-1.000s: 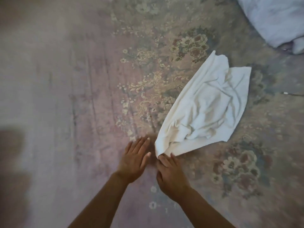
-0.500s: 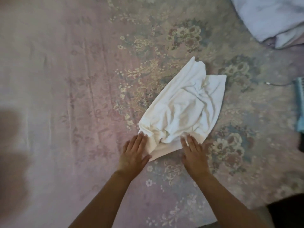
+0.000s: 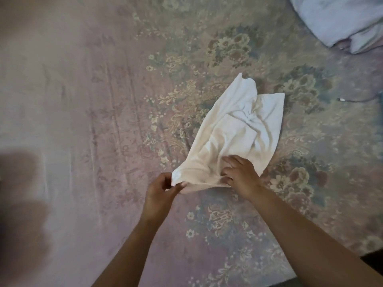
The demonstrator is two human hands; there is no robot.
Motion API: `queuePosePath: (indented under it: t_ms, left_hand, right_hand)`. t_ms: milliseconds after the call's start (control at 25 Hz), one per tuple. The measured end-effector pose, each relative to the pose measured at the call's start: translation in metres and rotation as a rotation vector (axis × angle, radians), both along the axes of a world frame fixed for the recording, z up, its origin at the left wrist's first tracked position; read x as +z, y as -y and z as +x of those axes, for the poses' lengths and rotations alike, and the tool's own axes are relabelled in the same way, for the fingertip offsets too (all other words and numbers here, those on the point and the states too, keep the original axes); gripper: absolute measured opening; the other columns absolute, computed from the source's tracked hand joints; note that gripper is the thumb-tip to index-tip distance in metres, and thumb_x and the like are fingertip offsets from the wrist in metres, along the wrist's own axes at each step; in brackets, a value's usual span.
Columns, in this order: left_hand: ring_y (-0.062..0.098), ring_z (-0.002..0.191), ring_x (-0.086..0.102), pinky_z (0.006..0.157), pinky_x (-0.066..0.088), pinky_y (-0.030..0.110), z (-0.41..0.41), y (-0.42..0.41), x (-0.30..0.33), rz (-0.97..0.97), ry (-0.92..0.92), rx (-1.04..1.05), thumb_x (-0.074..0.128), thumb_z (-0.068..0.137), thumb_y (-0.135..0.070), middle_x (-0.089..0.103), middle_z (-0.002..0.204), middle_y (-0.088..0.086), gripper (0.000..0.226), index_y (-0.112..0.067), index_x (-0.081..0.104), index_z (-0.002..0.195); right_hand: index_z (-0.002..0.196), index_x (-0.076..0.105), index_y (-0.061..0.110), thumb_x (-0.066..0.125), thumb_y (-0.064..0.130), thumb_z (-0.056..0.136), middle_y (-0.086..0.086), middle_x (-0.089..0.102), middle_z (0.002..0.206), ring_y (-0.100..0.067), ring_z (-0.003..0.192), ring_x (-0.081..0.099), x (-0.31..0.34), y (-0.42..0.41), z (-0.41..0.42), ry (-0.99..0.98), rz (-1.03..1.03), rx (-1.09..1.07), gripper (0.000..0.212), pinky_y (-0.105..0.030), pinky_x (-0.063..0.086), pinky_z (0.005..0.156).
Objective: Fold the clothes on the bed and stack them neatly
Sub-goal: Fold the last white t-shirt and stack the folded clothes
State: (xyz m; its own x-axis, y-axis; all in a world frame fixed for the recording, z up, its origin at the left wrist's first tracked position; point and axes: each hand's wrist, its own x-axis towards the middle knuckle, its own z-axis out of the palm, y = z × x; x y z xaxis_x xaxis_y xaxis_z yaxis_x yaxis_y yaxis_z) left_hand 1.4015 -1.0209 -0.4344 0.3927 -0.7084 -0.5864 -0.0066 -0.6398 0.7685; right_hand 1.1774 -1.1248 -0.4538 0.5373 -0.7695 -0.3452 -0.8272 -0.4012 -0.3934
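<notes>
A moment ago both hands lay flat at the near edge of the white cloth. Now the left hand has closed up and is pinching the cloth's near left corner. The right hand has slid up onto the cloth, and the corner by the left hand is pulled a bit to the left.

The white cloth lies crumpled on the bed, on the flowery cover, a little right of the middle and closer to the near edge than the far one. Its pointed top end reaches toward the far edge. Its wide bottom end is by the hands.

The left thumb and fingers are pressed together on the corner, with the cloth tucked between them. The rest of the cloth spreads away from them, up and to the right.

The right hand rests on top of the cloth's near part. Its fingers are bent and spread a little, with the tips pushing down on the cloth. They do not grip it. The cloth lies under this hand and sticks out on both sides of it.

At the far right corner of the bed sits a pale blue bundle. A thin cable lies near the right edge, well apart from the cloth.
</notes>
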Motion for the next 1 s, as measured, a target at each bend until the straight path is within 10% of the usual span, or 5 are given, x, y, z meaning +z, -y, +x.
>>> queuePosePath:
  t_ms: [560,760,1000]
  left_hand:
    - [0.019,0.101,0.061,0.088,0.047,0.034,0.147,0.021,0.291,-0.399,0.313,-0.001,0.057,0.103,-0.012,0.072,0.11,0.008,0.023,-0.008,0.072,0.12]
    - [0.017,0.063,0.048,0.059,0.041,0.024,0.2,0.012,0.451,-0.525,0.487,-0.176,0.068,0.094,0.0,0.053,0.093,0.014,0.025,-0.004,0.068,0.118]
    - [0.02,0.106,0.056,0.09,0.046,0.04,0.25,-0.042,0.584,-0.494,1.066,-0.641,0.09,0.068,-0.026,0.055,0.119,-0.001,0.076,-0.017,0.05,0.133]
  right_hand:
    - [0.088,0.063,0.006,0.063,0.013,0.1,-0.003,0.056,0.077,-0.011,0.071,0.05,0.33,0.05,0.062,0.619,0.152,-0.359,0.014,-0.021,0.038,0.062]
    - [0.083,0.063,0.008,0.063,0.014,0.1,-0.004,0.052,0.073,-0.008,0.066,0.049,0.466,0.033,0.09,0.851,0.166,-0.434,0.018,-0.021,0.042,0.062]
    - [0.086,0.063,0.009,0.06,0.014,0.1,-0.005,0.057,0.074,-0.016,0.068,0.056,0.59,-0.005,0.128,1.256,0.304,-0.441,0.015,-0.025,0.047,0.065]
